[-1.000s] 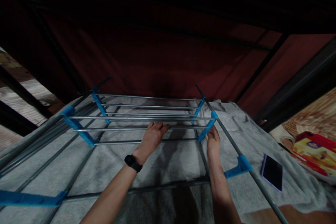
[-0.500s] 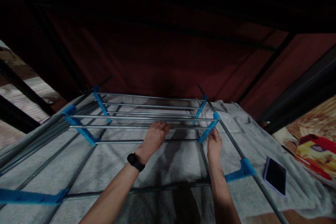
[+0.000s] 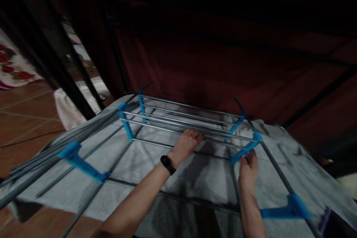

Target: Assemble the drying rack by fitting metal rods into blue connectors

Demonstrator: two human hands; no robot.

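A metal drying rack point(image 3: 178, 119) with grey rails and blue plastic joints lies on a grey towel point(image 3: 139, 160) in front of me. My left hand point(image 3: 186, 144), with a black band on the wrist, reaches among the middle rails; its fingers are curled on a rail. My right hand point(image 3: 248, 163) is just under the blue joint point(image 3: 245, 148) at the rack's right side, fingers touching it. Motion blurs both hands.
Dark red cloth hangs behind the rack. Black metal bars point(image 3: 69, 70) stand at the left, with a tiled floor point(image 3: 25, 119) and a pale cloth point(image 3: 67, 108) beyond. More rack rails and blue joints point(image 3: 80, 163) spread toward the left and right front.
The view has swung left, so the phone and red box at the right have left the frame. Both hands stay at the same rails and joint.
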